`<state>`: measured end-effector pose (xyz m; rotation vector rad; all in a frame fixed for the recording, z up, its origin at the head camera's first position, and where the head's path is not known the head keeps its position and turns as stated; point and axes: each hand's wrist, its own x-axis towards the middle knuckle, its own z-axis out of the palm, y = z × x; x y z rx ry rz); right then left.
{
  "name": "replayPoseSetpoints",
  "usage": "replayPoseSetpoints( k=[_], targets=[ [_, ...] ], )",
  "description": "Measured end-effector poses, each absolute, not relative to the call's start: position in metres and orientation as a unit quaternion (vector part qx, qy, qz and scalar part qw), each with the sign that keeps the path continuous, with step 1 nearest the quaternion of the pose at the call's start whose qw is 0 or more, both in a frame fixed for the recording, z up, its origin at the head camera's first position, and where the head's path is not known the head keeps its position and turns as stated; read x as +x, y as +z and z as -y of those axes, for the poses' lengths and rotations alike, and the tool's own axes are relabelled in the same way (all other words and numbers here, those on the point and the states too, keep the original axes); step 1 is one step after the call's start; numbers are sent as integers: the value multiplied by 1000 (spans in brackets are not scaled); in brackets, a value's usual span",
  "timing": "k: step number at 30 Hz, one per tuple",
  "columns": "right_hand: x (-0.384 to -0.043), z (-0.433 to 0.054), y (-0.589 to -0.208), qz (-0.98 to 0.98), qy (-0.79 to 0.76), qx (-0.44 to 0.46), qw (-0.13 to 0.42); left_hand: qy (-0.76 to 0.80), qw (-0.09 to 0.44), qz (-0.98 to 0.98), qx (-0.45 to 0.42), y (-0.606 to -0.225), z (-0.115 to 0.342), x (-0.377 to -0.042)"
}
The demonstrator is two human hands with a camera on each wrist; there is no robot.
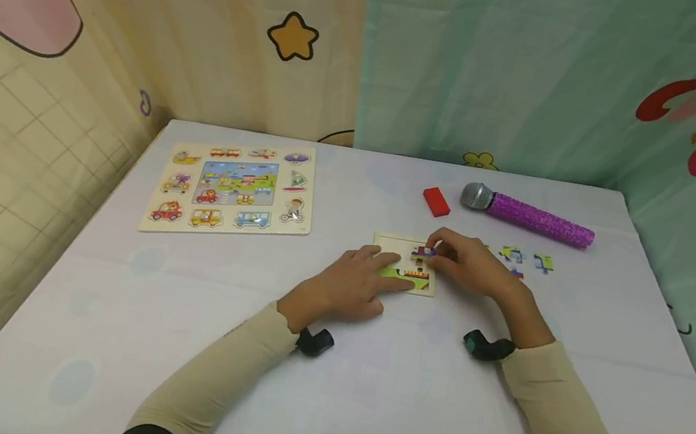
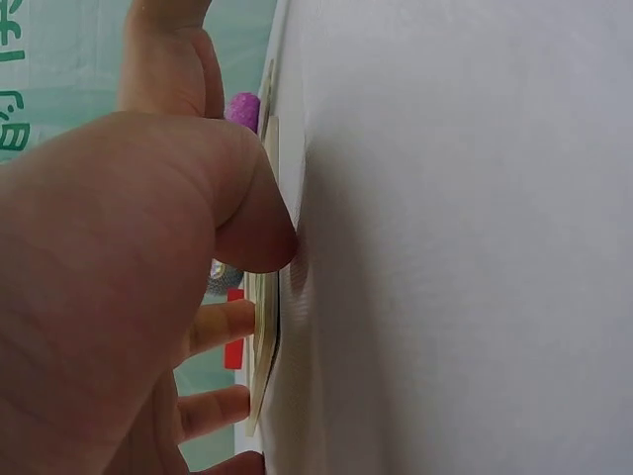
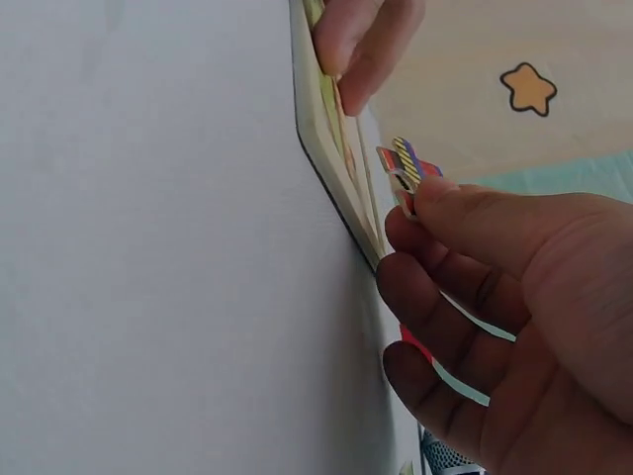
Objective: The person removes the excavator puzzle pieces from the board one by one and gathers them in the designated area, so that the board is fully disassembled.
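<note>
A small jigsaw puzzle board (image 1: 401,243) lies on the table, with a green and red strip of picture along its near side. My left hand (image 1: 347,281) rests on the board's left part, its fingers spread and fairly straight. Over the right part, my right hand (image 1: 467,262) pinches a jigsaw piece (image 3: 406,163) between thumb and forefinger. That piece is tilted in the right wrist view and shows a yellow-and-dark striped bar with red bits. Several loose jigsaw pieces (image 1: 511,253) lie to the right of the right hand, some partly hidden by it.
A larger wooden vehicle puzzle (image 1: 231,220) sits at the back left. Behind the small board are a red block (image 1: 436,201) and a purple glitter microphone (image 1: 539,219). The white table (image 1: 391,421) meets printed curtains at its back edge.
</note>
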<state>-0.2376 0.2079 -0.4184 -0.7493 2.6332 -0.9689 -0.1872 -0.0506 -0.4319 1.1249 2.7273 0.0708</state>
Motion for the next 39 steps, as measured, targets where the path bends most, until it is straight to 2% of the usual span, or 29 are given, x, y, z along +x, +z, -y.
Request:
replayPoseSetpoints(
  k=[9,14,21,31,39],
  targets=[
    [-241,-258,-404,-907,-359,-188,115,38,105,-920,375,-432,51,-186],
    [-230,-309,-400,-920,-352,-147,86,47,103,-920,375,-434,54,-186],
    [-210,-364,-411,-943,-308,-84,94,66,99,-917,380,-433,58,-186],
    [-211,-370,-421,-950,-288,-101,62,78,105,-917,376,-431,63,-187],
    [-213,-366,-424,-953,-273,-118,51,139,140,-921,337,-429,79,-196]
  ],
)
